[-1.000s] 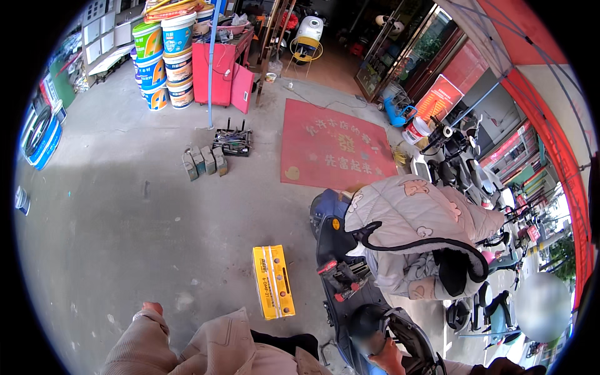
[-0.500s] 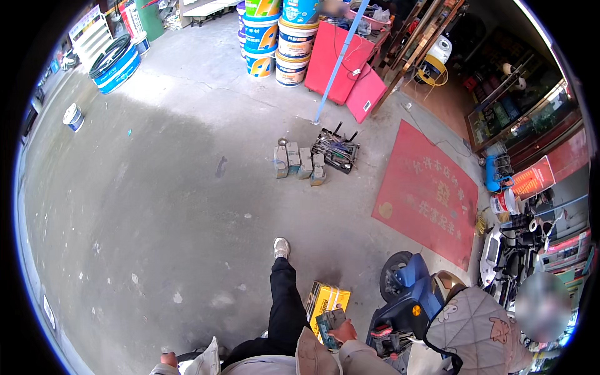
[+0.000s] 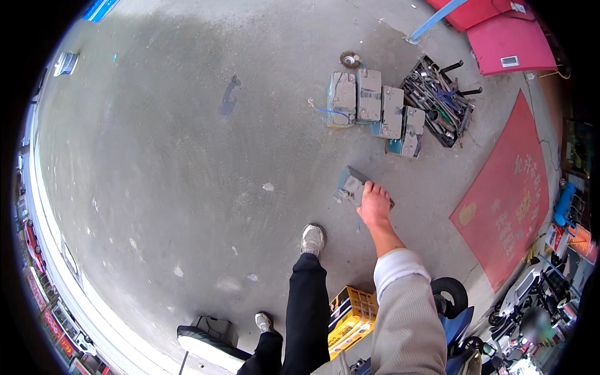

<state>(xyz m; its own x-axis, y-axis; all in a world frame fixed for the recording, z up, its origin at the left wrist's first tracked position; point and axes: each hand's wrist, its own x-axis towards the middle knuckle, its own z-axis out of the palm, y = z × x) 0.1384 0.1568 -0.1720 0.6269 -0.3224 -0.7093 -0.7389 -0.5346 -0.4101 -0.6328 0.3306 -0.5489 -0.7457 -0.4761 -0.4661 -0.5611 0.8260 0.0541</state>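
My right hand (image 3: 375,205) is closed over a dusty grey battery (image 3: 351,185) with teal sides. It holds this block ahead of my front shoe; whether the underside touches the concrete I cannot tell. Beyond it, several similar batteries (image 3: 342,100) stand side by side in a staggered row, a thin blue wire across the leftmost. A round wire wheel brush (image 3: 350,60) lies behind them. Just right of the row is a black tray (image 3: 461,132) heaped with wrenches and other hand tools. My left hand is out of view.
A yellow box (image 3: 353,322) sits by my right leg, with a blue scooter (image 3: 459,325) beside it. At right lies a red mat (image 3: 500,206). A blue pole (image 3: 437,22) and a pink panel (image 3: 509,40) stand far right. A black-and-white object (image 3: 212,344) is at lower left.
My right hand has carried the battery forward from beside the yellow box towards the row. The view has tilted down and come closer. My left hand has left the picture.
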